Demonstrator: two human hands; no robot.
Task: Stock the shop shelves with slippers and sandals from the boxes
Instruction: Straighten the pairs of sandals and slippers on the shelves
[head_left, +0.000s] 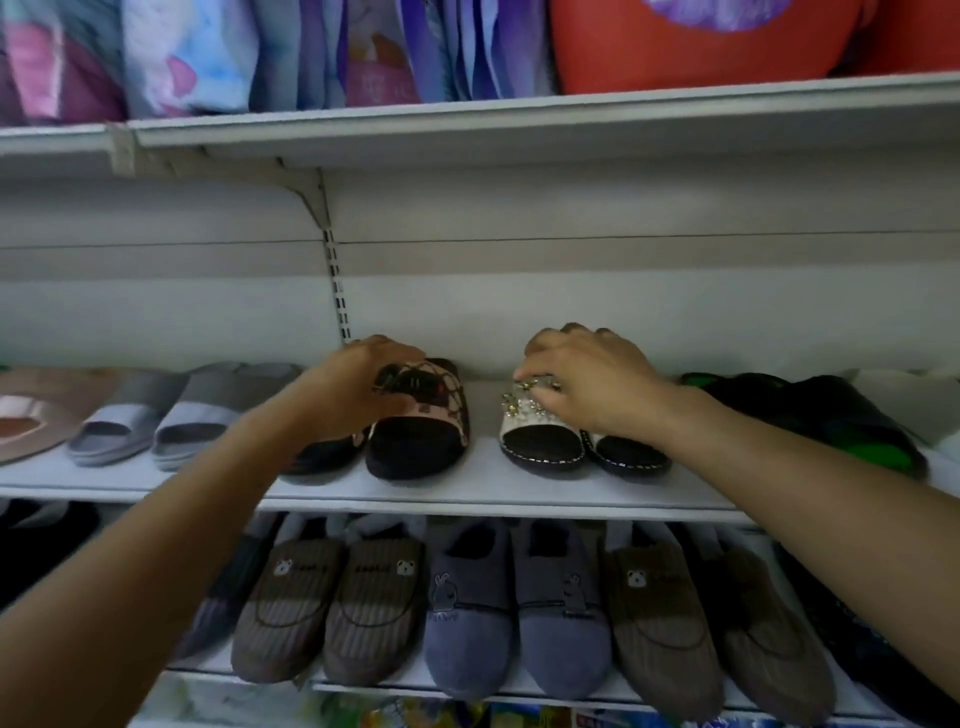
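On the middle white shelf stand two pairs of slippers. My left hand grips the strap of a pink-and-brown patterned slipper; its mate is mostly hidden under my forearm. My right hand grips the beaded strap of a white slipper with a dark insole; its mate sits right beside it, partly under my wrist. Both pairs rest on the shelf with heels facing me.
Grey slides and a pink slide stand at the left, black-and-green sandals at the right. The lower shelf holds brown and blue closed slippers. Folded packaged textiles fill the top shelf.
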